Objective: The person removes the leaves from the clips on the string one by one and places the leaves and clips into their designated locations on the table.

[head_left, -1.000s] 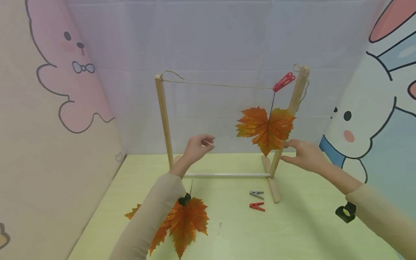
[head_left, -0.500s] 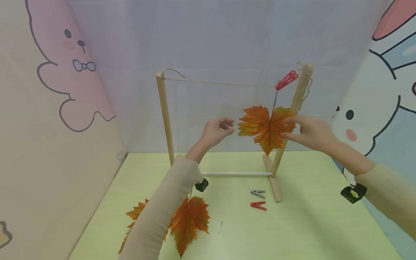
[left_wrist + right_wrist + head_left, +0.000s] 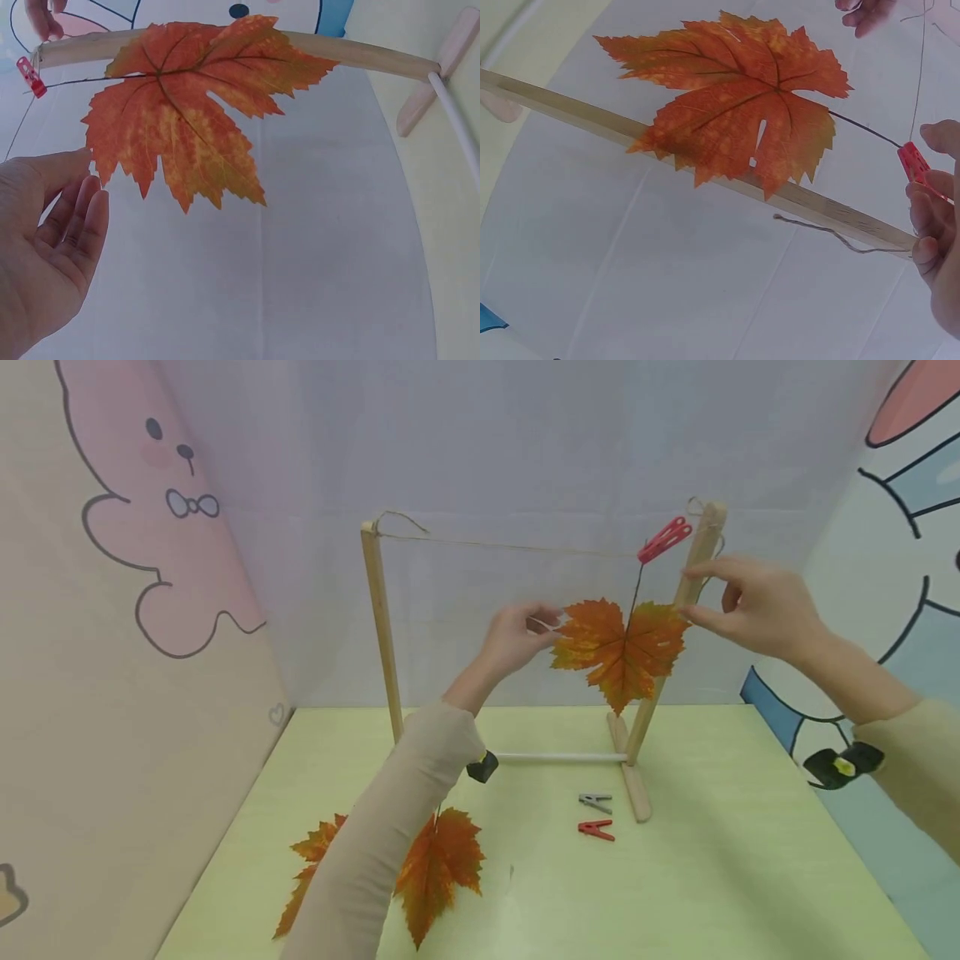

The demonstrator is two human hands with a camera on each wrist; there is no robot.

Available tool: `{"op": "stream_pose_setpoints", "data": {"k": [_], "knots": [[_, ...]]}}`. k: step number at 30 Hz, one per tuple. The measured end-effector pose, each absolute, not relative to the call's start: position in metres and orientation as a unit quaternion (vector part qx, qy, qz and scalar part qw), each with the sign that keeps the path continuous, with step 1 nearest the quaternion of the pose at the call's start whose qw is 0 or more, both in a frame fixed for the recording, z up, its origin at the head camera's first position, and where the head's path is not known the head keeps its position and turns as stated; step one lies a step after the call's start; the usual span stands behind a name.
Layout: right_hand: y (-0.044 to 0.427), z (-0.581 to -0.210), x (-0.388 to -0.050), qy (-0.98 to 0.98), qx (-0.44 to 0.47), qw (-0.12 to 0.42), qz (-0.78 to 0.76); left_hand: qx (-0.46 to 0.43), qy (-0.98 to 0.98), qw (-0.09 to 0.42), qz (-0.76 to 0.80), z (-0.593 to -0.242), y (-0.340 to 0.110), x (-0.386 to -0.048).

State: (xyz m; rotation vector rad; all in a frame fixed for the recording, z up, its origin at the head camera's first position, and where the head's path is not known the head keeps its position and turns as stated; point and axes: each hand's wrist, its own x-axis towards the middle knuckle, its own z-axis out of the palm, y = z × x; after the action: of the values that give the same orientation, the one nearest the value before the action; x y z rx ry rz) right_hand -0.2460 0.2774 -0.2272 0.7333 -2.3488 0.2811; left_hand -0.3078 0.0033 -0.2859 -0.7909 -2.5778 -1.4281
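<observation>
Orange leaf (image 3: 621, 652) hangs from a red clip (image 3: 663, 541) between left hand (image 3: 519, 637) and right hand (image 3: 768, 608), both loosely parted.

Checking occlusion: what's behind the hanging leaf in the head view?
Wooden post behind the right side, visible above and below; the leaf hides the stretch between and some pale backdrop.

The left hand (image 3: 519, 637) has risen and advanced from well left of the hanging leaf (image 3: 621, 652) to that leaf's left edge; contact cannot be determined. The right hand (image 3: 768, 610) has risen from the leaf's lower right to its upper right, with its fingers (image 3: 720, 567) now nearer the red clothespin (image 3: 663, 541) above the leaf.
</observation>
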Motion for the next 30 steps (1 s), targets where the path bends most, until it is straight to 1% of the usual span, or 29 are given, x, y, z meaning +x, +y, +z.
{"op": "stream_pose_setpoints", "data": {"k": [2,5,11,19,24,30], "knots": [[0.279,-0.221,-0.247,-0.883,0.292,0.349,0.11,-0.26,-0.842,0.04,-0.471,-0.283,0.009,-0.307],[0.281,-0.213,-0.248,-0.875,0.297,0.365,0.112,-0.259,-0.842,0.041,-0.472,-0.281,0.018,-0.305],[0.28,-0.198,-0.251,-0.873,0.285,0.382,0.106,-0.277,-0.84,0.06,-0.464,-0.279,0.033,-0.303],[0.274,-0.191,-0.26,-0.893,0.261,0.353,0.098,-0.287,-0.826,0.081,-0.478,-0.276,0.051,-0.301],[0.27,-0.186,-0.268,-0.9,0.255,0.336,0.108,-0.281,-0.83,0.08,-0.475,-0.274,0.06,-0.304],[0.27,-0.183,-0.274,-0.919,0.229,0.3,0.111,-0.279,-0.82,0.077,-0.494,-0.267,0.073,-0.304]]}}
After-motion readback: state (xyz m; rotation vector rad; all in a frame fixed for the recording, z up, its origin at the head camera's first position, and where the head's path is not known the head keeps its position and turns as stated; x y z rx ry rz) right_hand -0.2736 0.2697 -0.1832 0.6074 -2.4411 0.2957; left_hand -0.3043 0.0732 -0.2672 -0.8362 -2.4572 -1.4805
